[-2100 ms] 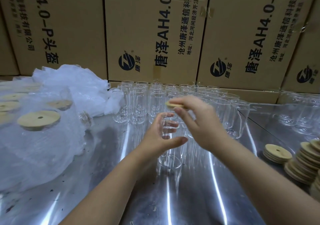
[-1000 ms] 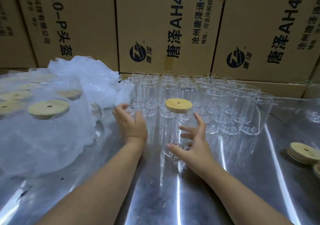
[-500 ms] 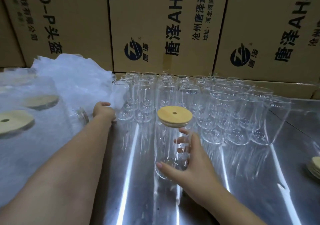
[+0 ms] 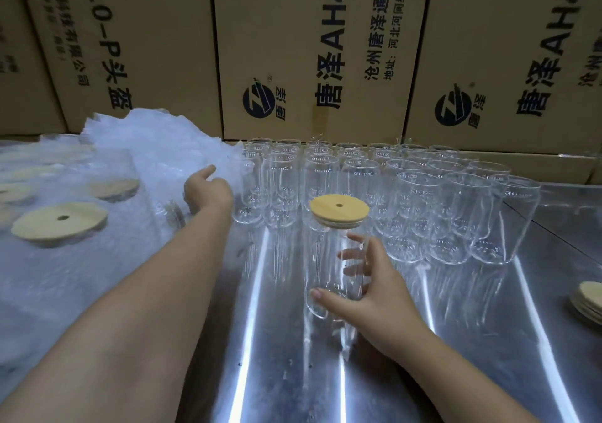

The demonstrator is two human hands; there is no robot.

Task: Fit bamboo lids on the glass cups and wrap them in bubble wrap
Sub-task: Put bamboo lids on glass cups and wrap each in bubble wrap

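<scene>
The bamboo lid (image 4: 339,210) is pale honey-yellow with one small dark hole, and it sits on a clear, colourless glass cup (image 4: 325,276). Behind that cup the empty cups (image 4: 420,214) are equally clear. Left of it, the bubble wrap (image 4: 156,148) is milky translucent white. Under it the metal table (image 4: 472,357) is silver-grey with bright white streaks. Behind it, the cardboard boxes (image 4: 309,47) are tan, printed in black with dark round logos.

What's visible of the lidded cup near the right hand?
The cup is a tall clear glass tumbler, upright on the shiny metal table, in front of the rows of open cups. A round bamboo lid with a small centre hole sits flat on its rim. It looks empty. The right hand grips its lower half: thumb across the near side, fingers curled behind, seen through the glass.
</scene>
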